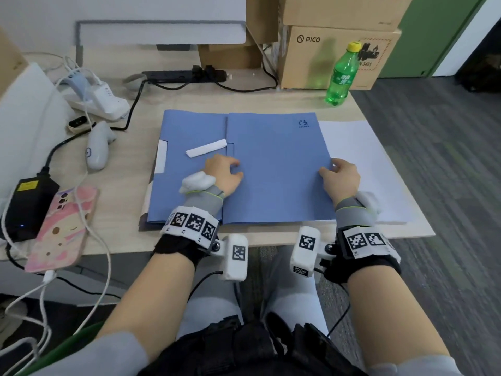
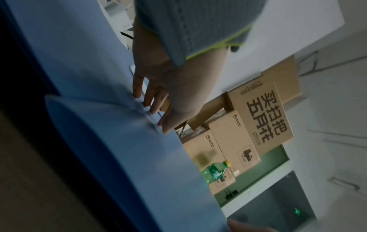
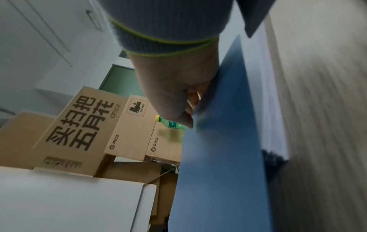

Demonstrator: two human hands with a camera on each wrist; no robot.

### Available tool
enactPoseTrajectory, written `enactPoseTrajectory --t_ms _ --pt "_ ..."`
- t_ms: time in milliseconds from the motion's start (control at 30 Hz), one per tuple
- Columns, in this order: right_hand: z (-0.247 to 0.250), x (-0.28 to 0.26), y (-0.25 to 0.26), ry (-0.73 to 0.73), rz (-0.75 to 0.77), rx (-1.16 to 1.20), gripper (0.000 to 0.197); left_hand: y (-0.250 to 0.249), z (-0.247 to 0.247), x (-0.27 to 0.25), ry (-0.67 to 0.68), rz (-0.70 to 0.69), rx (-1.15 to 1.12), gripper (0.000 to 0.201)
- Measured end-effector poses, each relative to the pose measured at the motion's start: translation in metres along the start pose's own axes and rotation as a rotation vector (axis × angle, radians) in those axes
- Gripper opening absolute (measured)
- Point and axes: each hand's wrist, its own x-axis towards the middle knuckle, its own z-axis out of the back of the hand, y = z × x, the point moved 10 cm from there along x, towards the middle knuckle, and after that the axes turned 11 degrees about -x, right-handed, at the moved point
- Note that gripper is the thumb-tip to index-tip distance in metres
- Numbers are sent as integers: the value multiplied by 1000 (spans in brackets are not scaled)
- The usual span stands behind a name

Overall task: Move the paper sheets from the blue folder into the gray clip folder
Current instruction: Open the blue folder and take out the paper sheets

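The blue folder lies spread on the desk, its cover half on the right. My left hand rests on it near the spine, and its fingertips press the blue surface. My right hand pinches the cover's right edge, thumb on top. White paper sheets lie under that cover and stick out to the right. A white strip lies on the left half. A dark grey edge shows under the folder's left side; I cannot tell whether it is the clip folder.
A green bottle and cardboard boxes stand at the back right. A power strip, chargers, a white controller, a black adapter, a pink phone and cables fill the left. The desk's right edge is close to the sheets.
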Motion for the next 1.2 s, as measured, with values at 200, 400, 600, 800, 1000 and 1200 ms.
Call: enactPoseTrajectory --t_ms 200,400,600,800,1000,1200 --pt "0 -9 9 49 98 -253 32 -1 -13 5 0 31 250 37" --pt "13 -26 35 57 273 -138 52 -3 -25 2 18 43 403 34" --pt "26 -49 54 123 364 158 42 -4 -21 -9 52 74 371 39" --pt "20 -76 69 329 309 645 37 -17 -12 -26 97 97 -21 43" --pt "2 -89 87 439 269 710 31 -43 -8 -41 182 52 -411 45" --pt "-32 -119 133 494 413 552 45 -60 24 -73 202 -25 -626 39"
